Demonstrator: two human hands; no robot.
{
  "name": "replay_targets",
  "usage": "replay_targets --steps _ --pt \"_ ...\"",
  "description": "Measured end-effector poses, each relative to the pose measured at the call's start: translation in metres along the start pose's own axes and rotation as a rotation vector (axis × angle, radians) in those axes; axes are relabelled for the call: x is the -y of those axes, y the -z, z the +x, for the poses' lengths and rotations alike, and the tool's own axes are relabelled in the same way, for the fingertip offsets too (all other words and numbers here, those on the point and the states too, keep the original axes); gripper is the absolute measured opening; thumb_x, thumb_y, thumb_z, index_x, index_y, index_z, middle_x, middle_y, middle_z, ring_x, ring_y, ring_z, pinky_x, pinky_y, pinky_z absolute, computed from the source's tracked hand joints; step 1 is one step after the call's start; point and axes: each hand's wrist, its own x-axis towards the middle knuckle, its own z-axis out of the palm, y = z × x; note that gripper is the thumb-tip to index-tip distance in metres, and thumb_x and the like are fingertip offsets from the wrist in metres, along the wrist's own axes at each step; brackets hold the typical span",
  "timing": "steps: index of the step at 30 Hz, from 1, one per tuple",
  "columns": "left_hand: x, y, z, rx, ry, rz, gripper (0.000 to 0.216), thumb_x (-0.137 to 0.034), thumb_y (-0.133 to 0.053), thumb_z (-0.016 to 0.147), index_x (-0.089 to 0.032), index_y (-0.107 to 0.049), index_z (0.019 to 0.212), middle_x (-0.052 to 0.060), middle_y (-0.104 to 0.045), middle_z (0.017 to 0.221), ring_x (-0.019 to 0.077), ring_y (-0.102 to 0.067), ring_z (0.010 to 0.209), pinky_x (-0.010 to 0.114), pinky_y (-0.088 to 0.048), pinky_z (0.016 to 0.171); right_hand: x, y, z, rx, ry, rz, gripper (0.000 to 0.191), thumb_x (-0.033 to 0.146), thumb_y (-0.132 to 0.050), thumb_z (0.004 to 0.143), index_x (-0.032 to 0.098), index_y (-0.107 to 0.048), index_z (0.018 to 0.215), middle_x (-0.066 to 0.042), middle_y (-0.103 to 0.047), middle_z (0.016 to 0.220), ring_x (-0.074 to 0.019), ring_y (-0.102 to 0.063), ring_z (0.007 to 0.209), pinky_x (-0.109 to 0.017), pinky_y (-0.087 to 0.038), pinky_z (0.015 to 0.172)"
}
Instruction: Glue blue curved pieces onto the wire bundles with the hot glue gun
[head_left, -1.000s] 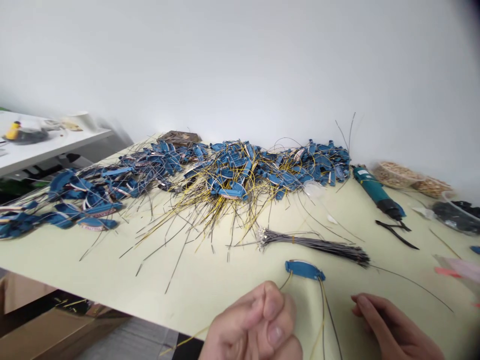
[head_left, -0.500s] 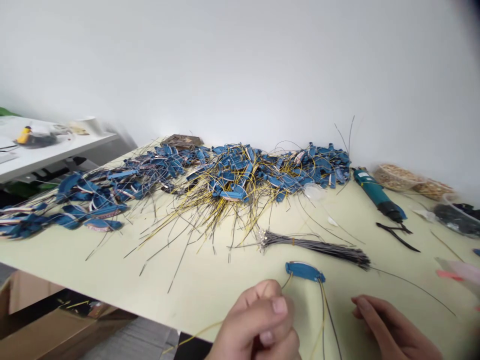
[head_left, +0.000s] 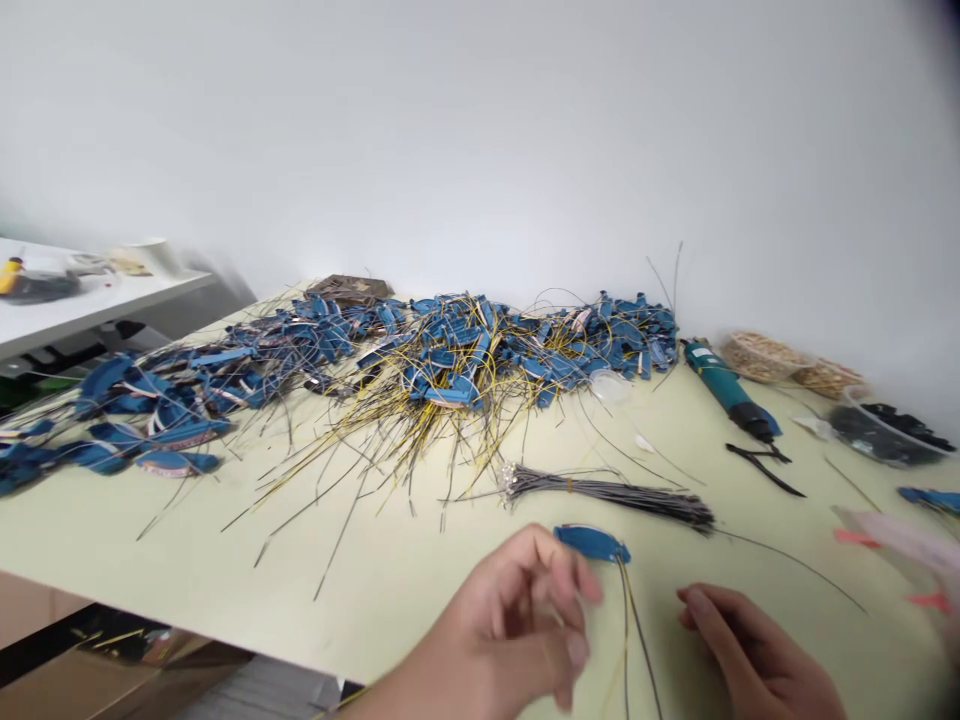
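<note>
Left hand: fingers (head_left: 534,545) bent into a loose hook, thumb standing apart, nothing visible between them; fingertips smear with blur on this left hand (head_left: 499,630).
Right hand: thumb laid along curled fingers, low over the table (head_left: 405,600); this right hand (head_left: 757,655) hides its own grip, so whether it pinches anything cannot be told.
Blue piece: smooth, curved, plastic-looking blue piece (head_left: 592,543) lying flat just beyond the left fingers; touching or apart, hard to call.
Wires: thin yellow and dark wires (head_left: 625,610) trail from its right end, running out of frame at the bottom.
Bundle: straight grey wires, a band round their middle, pale tips fanned; the bundle (head_left: 622,490) lies behind the blue piece.
Heap: glossy blue shells knotted with springy wires, the heap (head_left: 465,345) too tangled to count, cut off at left.
Tool: teal cylinder with a black end, the tool (head_left: 718,378) lies right of the heap.
</note>
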Motion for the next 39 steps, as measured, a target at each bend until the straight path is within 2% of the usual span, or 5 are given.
replay_targets --steps 3,9,21,33,39 --pt "-0.024 0.007 0.013 -0.102 -0.162 0.738 0.012 -0.019 -0.049 0.091 -0.022 -0.053 0.102 0.006 -0.056 0.107 0.0192 -0.051 0.096 0.033 -0.042 0.082 0.011 -0.003 0.000 0.017 0.073 -0.042 0.048 0.066 -0.056 0.078 0.021 -0.071 0.088 -0.005 -0.075 0.088 -0.0207 -0.071 0.081 -0.020 -0.056 0.069" --pt "-0.023 0.024 0.055 0.251 -0.314 1.731 0.022 -0.015 -0.052 0.085 -0.017 -0.058 0.106 0.013 -0.063 0.106 0.0280 -0.055 0.095 0.040 -0.039 0.083 0.040 -0.014 0.004 0.022 0.153 -0.072 0.045 0.060 -0.052 0.085 0.021 -0.067 0.102 -0.002 -0.068 0.078 -0.0150 -0.060 0.061 -0.023 -0.052 0.061" --pt "-0.025 0.040 0.070 0.421 -0.287 1.779 0.042 -0.005 -0.052 0.081 -0.018 -0.059 0.120 0.010 -0.066 0.110 0.0266 -0.060 0.104 0.042 -0.046 0.091 0.051 -0.019 0.017 0.160 0.396 -0.161 0.031 0.034 -0.050 0.089 0.024 -0.064 0.115 -0.002 -0.064 0.089 -0.0135 -0.054 0.060 -0.028 -0.047 0.060" --pt "-0.015 0.056 0.077 0.414 -0.277 1.634 0.030 -0.011 -0.059 0.083 -0.021 -0.064 0.111 0.007 -0.068 0.097 0.0256 -0.063 0.093 0.041 -0.048 0.085 0.054 -0.021 0.022 0.173 0.412 -0.131 0.028 0.032 -0.056 0.087 0.021 -0.067 0.109 0.001 -0.056 0.069 -0.0142 -0.050 0.057 -0.027 -0.044 0.056" --pt "-0.041 0.050 0.073 0.437 -0.248 1.450 0.029 -0.012 -0.057 0.089 -0.022 -0.063 0.115 0.003 -0.066 0.094 0.0172 -0.062 0.087 0.028 -0.047 0.075 0.073 -0.003 0.016 0.164 0.390 -0.018 0.025 0.039 -0.060 0.087 0.025 -0.066 0.107 0.001 -0.063 0.076 -0.0129 -0.055 0.065 -0.023 -0.047 0.057"
